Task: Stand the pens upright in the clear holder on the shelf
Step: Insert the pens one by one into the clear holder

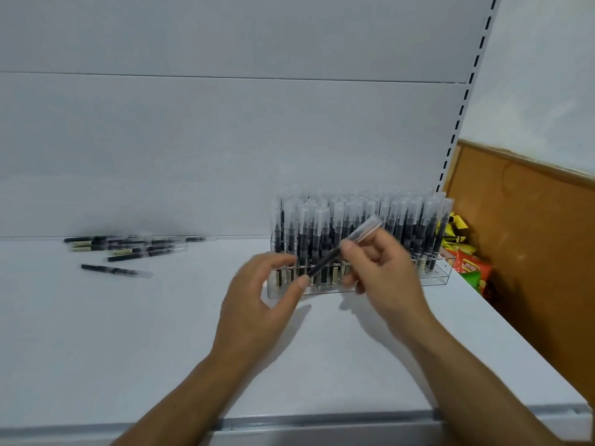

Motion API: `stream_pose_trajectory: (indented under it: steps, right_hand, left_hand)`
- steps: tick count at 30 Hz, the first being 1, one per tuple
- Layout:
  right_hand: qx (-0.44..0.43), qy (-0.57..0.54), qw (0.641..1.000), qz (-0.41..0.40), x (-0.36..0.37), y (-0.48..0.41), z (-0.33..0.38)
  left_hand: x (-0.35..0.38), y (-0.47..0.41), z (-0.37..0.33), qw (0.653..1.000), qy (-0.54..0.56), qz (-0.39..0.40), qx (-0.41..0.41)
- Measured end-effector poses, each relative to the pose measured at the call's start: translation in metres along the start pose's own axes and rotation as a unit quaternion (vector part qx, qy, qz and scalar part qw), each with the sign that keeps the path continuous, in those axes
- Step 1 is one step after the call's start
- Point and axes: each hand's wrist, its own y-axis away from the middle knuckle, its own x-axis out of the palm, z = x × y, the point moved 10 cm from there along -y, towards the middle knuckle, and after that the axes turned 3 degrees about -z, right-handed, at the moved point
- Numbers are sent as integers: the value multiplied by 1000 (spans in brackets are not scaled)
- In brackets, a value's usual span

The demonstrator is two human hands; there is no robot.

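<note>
Shelf (128,349): white, fills the lower frame. One clear holder (441,278), centre-right, packed with upright pens (354,220), too dense to count. Loose pens (128,247) at mid-left: roughly eight, overlapping. Two hands. Right hand (383,275) pinches one pen (335,252) near its cap, slanted in front of the holder. Left hand (257,294) is half-curled, thumb at the lower end; hold unclear. Step, likely: orienting the pen. Next: tip it vertical and find a free slot.
</note>
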Motion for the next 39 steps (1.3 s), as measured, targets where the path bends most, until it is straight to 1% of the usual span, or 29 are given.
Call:
stream_pose_trajectory:
  steps: [1, 2, 4, 6, 8, 11, 14, 20, 22, 25, 30, 34, 37, 39]
  right_hand:
    - [-11, 12, 999, -29, -13, -7, 5]
    - [-29, 36, 997, -57, -26, -13, 10]
    - [-72, 96, 987, -106, -47, -22, 23]
    - [-102, 148, 975, -129, -56, -29, 31]
    - [-108, 201, 967, -118, -54, -36, 34]
    - [-107, 254, 959, -73, -40, -42, 33]
    - [-135, 319, 936, -53, -29, -47, 44]
    - [-160, 377, 912, -22, -19, -49, 51]
    - [-142, 393, 908, -4, -18, -50, 41]
    - [-94, 418, 902, 52, -7, -46, 14]
    - [-88, 424, 901, 26, -7, -42, 8]
    - [-78, 426, 901, 22, -7, -40, 9]
    - [-66, 435, 898, 21, -12, -34, 11]
    - [-65, 446, 892, 0, -19, -27, 13]
  left_hand:
    - [-6, -1, 4, 1000, -12, -25, -7]
    - [-8, -1, 9, 999, -22, -30, -21]
    - [0, -1, 22, 997, -51, 4, -59]
    - [10, 0, 31, 992, -76, 46, -87]
    - [14, 0, 35, 990, -84, 60, -98]
    - [15, 0, 36, 989, -91, 68, -99]
    - [16, 0, 38, 988, -92, 72, -103]
    - [16, 0, 41, 988, -86, 72, -105]
    - [16, 0, 40, 989, -84, 70, -104]
    - [15, 0, 40, 989, -79, 66, -104]
    - [15, 0, 39, 990, -72, 64, -105]
    - [17, 0, 37, 989, -69, 73, -110]
    - [16, 1, 37, 989, -35, 72, -123]
    - [10, 0, 37, 989, -7, 63, -137]
